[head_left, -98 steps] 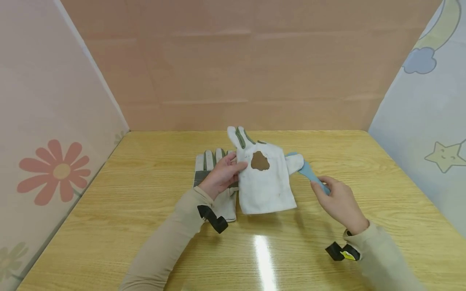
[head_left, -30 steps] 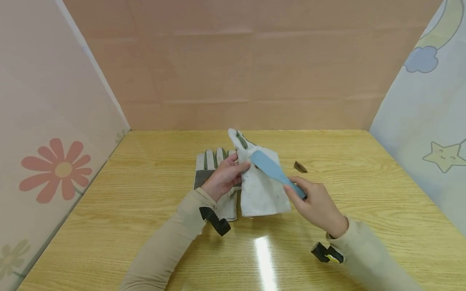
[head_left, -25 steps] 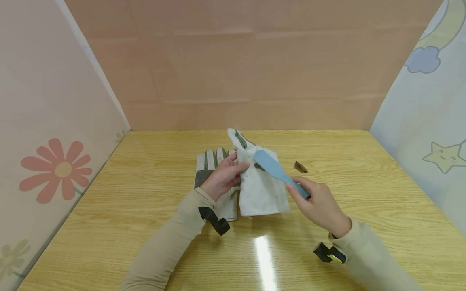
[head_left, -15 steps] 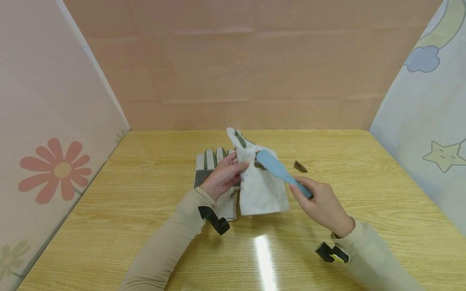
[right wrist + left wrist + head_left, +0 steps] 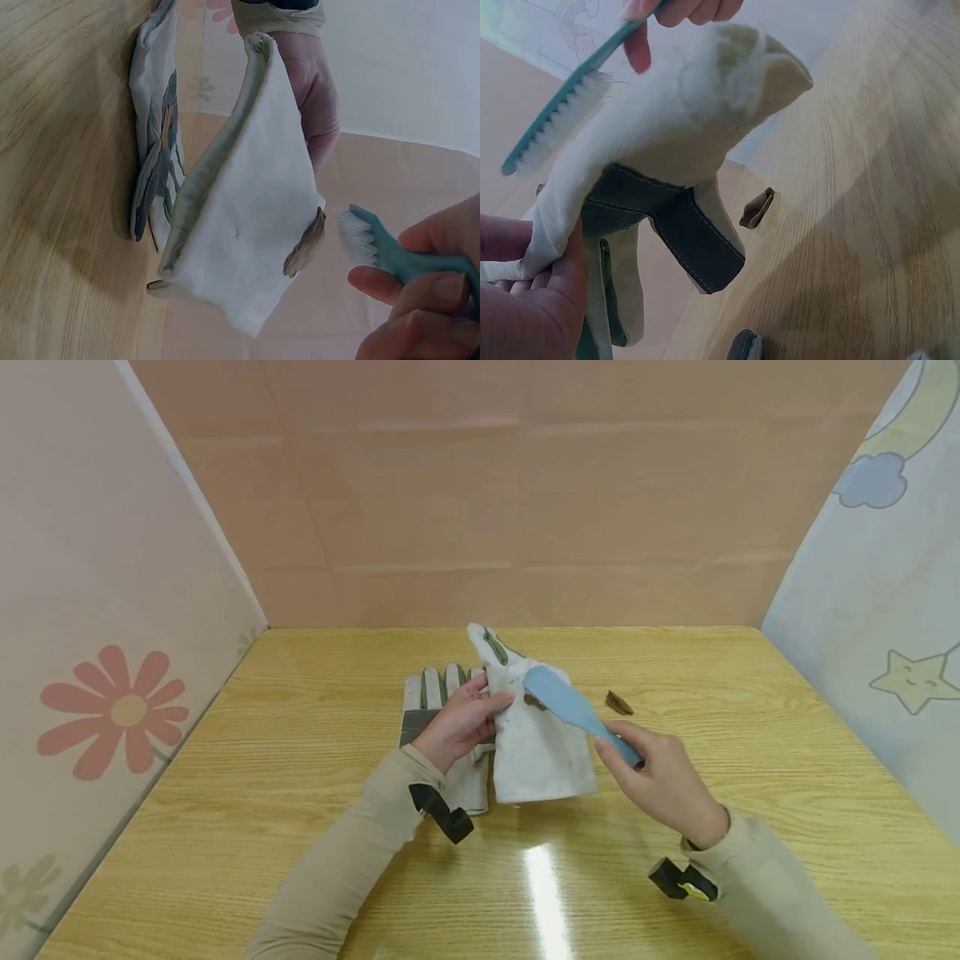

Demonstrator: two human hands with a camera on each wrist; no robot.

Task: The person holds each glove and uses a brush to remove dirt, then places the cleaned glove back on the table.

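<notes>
My left hand [image 5: 463, 724] pinches a white work glove [image 5: 542, 764] by its edge and holds it up above the table. Grey patches on the glove's other side show in the left wrist view. A brown patch [image 5: 306, 244] sits on the glove's white face, partly covered by the brush in the head view. My right hand [image 5: 667, 777] grips the handle of a blue brush [image 5: 564, 700] with white bristles [image 5: 358, 238]. The bristles face the brown patch, with a small gap between them in the right wrist view.
A second work glove [image 5: 467, 787], white and grey, lies flat on the wooden table [image 5: 300, 760] behind my left hand. A small brown folded piece [image 5: 619, 702] lies on the table to the right of the held glove. Printed side walls and a tan back wall surround the table.
The brush has come from behind the held glove's thumb to its front, then shifted in short strokes over the brown patch. The held glove has turned slightly; the left hand has barely moved.
</notes>
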